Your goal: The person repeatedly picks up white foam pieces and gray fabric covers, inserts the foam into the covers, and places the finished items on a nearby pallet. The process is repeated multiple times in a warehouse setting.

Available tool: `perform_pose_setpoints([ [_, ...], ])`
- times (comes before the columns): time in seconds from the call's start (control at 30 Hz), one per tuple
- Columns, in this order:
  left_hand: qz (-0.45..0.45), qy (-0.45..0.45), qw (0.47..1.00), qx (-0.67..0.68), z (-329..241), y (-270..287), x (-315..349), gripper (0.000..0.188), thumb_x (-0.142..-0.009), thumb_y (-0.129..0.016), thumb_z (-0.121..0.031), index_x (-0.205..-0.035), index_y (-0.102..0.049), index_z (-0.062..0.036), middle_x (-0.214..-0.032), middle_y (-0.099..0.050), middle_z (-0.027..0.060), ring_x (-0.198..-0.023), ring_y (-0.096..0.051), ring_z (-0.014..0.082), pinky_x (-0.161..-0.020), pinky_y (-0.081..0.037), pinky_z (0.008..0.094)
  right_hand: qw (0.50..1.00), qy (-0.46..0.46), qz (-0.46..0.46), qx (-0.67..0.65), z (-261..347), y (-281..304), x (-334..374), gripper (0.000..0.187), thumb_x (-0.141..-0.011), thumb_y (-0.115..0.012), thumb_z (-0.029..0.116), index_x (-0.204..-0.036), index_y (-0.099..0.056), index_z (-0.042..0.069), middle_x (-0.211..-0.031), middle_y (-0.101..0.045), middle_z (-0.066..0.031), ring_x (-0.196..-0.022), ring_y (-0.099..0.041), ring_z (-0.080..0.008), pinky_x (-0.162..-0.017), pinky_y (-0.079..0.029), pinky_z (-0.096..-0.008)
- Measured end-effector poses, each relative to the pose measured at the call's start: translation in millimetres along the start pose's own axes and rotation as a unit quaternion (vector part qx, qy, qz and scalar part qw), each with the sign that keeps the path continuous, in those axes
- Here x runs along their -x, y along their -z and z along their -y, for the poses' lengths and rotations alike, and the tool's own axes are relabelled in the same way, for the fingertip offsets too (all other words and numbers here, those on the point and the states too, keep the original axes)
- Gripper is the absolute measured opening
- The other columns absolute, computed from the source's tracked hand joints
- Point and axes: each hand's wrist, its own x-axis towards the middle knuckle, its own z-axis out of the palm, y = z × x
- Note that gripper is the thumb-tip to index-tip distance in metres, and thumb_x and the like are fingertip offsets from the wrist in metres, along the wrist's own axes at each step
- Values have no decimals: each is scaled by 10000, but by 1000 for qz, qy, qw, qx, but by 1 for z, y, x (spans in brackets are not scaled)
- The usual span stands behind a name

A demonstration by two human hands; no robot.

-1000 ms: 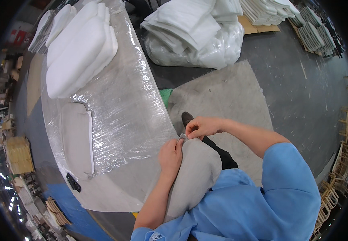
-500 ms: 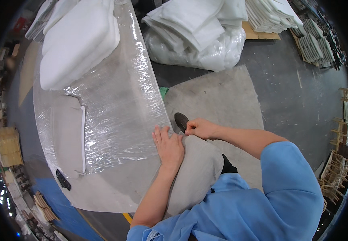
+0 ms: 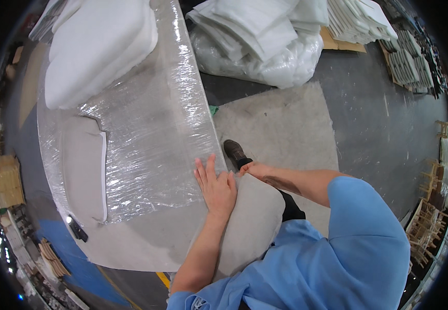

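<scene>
Now the left hand, a moment ago pinching beside the right hand, lies spread flat on the grey cushion, while the right grips its edge.

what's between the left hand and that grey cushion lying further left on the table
Only a bare stretch of clear plastic wrap lies between the left hand and the grey cushion, as the head view shows.

left hand flat on table; right hand beside it, perhaps gripping cushion.
</scene>
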Motion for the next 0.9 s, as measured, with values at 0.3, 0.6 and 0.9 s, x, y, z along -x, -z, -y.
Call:
perform_pose_setpoints([
  [0.3, -12, -41, 999, -22, 2, -7, 4, 232, -901, -716, -204, -810, -691, 7, -1592, -412, 200, -1532, -240, 494, -1239, -181, 642, 976, 16, 120, -182, -20, 11, 8, 247, -1026, -690, 292, -948, -670, 59, -873, -684, -45, -759, -650, -164, -683, -546, -367],
  [0.6, 4, 10, 1000, -5, 4, -12, 3, 178, -911, -692, -168, -1058, -634, -84, -1623, -388, 155, -1561, -218, 440, -1256, -102, 622, 969, -102, 71, -214, -26, 1, -21, 97, -921, -712, 113, -916, -715, 16, -840, -720, -105, -697, -684, -206, -625, -580, -405],
  [0.9, 28, 42, 976, 211, 7, 7, 0, 261, -1084, -488, -222, -1190, -659, -54, -1469, -580, 165, -1487, -400, 363, -1237, -225, 540, 940, -150, 153, -265, -55, -13, -47, 92, -908, -651, 78, -916, -705, 5, -897, -741, -151, -763, -732, -252, -667, -616, -445],
])
